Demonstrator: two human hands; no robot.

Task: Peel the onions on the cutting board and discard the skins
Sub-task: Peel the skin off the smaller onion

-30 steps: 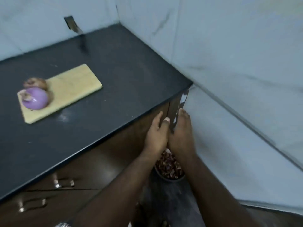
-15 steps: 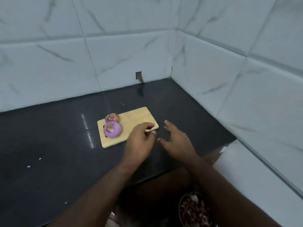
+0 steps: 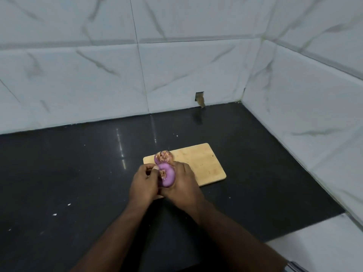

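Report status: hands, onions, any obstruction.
Both hands on the near onion: right hand grips it, left hand pinches at its top. Far onion on cutting board. Nothing in the way.

Both bare forearms reach forward from the lower edge of the view and converge, wrists close together. The left hand (image 3: pixel 145 182) has its fingers curled inward, thumb tip pressed toward the forefinger as if pinching. The right hand (image 3: pixel 181 184) lies knuckles-up with fingers wrapped downward and apparently cupped; its fingertips are hidden. The two hands touch at their inner edges.
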